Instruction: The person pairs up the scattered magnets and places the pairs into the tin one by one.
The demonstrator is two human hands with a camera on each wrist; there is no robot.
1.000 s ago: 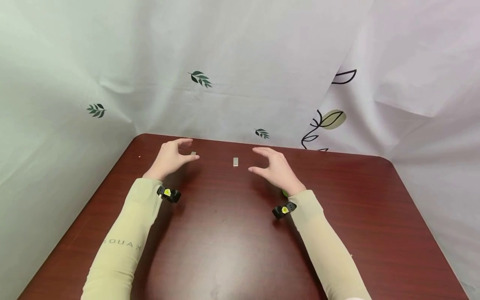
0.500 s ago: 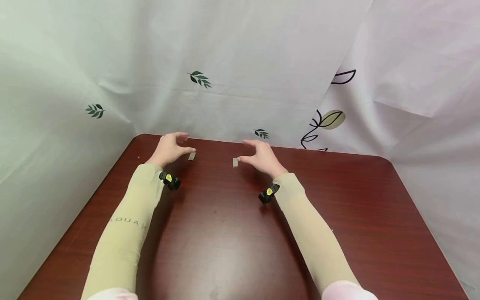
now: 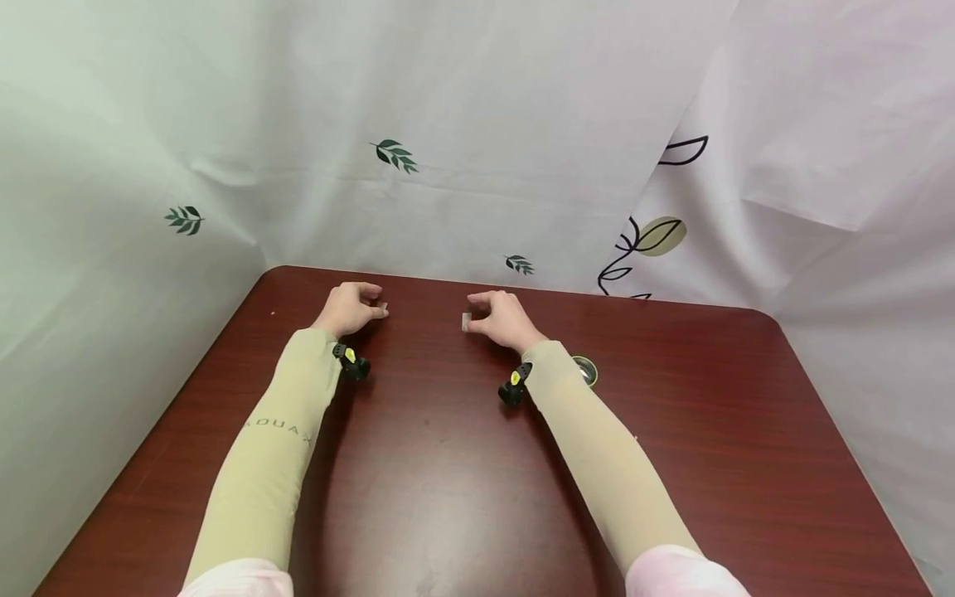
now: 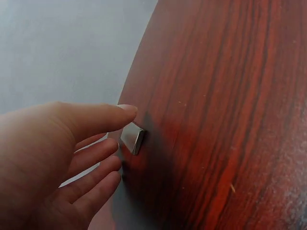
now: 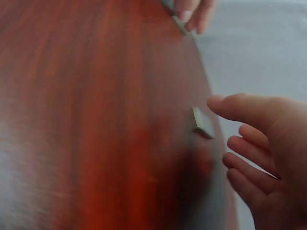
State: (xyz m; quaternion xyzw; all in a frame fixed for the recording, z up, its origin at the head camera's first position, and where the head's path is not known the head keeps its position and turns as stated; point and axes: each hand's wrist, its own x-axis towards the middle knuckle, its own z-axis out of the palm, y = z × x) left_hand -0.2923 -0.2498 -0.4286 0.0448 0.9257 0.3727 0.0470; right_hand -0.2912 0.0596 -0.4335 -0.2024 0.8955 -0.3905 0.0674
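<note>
Two small, flat, silver-grey rectangular blocks lie toward the far edge of the table. My left hand (image 3: 349, 308) is at the left block (image 4: 132, 137), which the thumb partly hides in the head view. In the left wrist view the thumb is above that block and the fingers are beside it, without a clear grip. My right hand (image 3: 505, 319) is at the right block (image 5: 202, 123). Its thumb and fingers are spread apart there, and the right wrist view shows a gap between the thumb and the block.
On the reddish-brown wooden table (image 3: 440, 464), a round, green-rimmed object (image 3: 585, 371) sits beside my right forearm and is partly hidden by it. A pale curtain (image 3: 477, 166) with leaf prints hangs behind the table's far edge and along its sides.
My right hand has moved left and forward to the right block. My left hand has shifted slightly and lowered at the left block. The round object has come into view beside the right sleeve.
</note>
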